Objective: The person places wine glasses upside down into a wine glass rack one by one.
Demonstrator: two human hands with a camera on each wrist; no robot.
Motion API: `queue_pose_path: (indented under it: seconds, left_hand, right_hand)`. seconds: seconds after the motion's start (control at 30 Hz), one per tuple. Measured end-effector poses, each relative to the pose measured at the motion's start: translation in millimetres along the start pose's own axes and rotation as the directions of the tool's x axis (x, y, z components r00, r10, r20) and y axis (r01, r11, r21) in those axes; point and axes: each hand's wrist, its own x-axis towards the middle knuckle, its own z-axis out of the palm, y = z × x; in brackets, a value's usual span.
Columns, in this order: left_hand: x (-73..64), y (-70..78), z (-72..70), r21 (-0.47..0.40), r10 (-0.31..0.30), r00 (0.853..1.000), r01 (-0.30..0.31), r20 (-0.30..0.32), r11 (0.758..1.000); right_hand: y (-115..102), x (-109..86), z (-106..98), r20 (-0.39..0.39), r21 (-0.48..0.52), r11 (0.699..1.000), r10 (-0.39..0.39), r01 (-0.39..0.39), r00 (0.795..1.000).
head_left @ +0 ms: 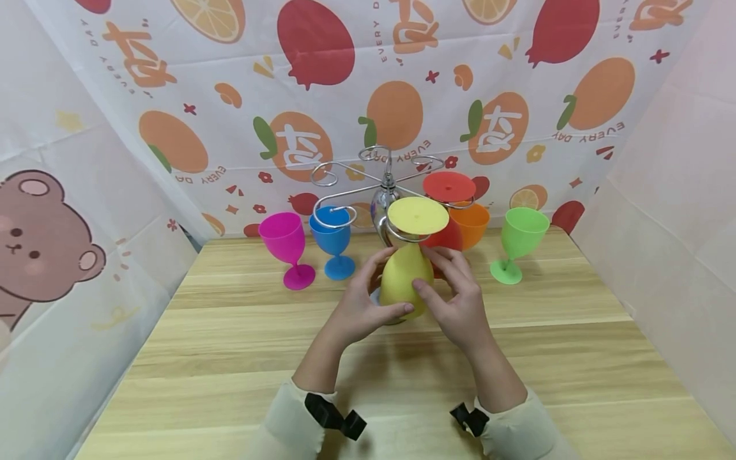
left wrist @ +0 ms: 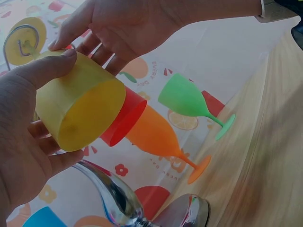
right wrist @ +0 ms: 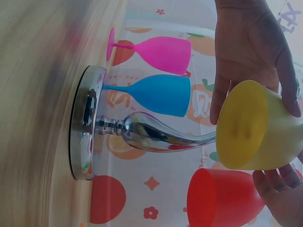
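Observation:
A yellow plastic goblet (head_left: 407, 281) hangs upside down, its foot above a wire loop of the chrome glass rack (head_left: 388, 182). My left hand (head_left: 360, 306) holds the goblet's bowl from the left, thumb across the near side. From the right, my right hand (head_left: 459, 303) holds the same bowl, its thumb on the front and fingers near the stem. Looking into the bowl in the right wrist view, the yellow goblet (right wrist: 244, 125) has its mouth facing down towards the table. Beside it a red goblet (head_left: 450, 186) also hangs inverted on the rack, its bowl partly hidden by my right hand.
Upright on the wooden table (head_left: 230, 370) stand a pink goblet (head_left: 283, 237) and a blue goblet (head_left: 332, 239) at left, an orange goblet (head_left: 473, 223) behind the red one, and a green goblet (head_left: 523, 233) at right. Printed cloth (head_left: 356, 57) hangs behind.

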Motion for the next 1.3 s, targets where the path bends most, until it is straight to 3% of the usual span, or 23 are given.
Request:
queue_pose_path:
  seconds: [0.67, 1.3]
  left_hand:
    - [2.9, -6.1, 0.6, 0.062, -0.002, 1.0, 0.003, -0.01, 0.998]
    - [5.0, -6.1, 0.3, 0.126, 0.035, 0.999, -0.034, -0.007, 0.991]
  right_hand:
    - [8.1, 1.1, 2.0, -0.002, -0.032, 0.999, 0.025, -0.025, 1.0]
    - [9.9, 3.4, 4.4, -0.014, -0.037, 0.999, 0.016, -0.016, 1.0]
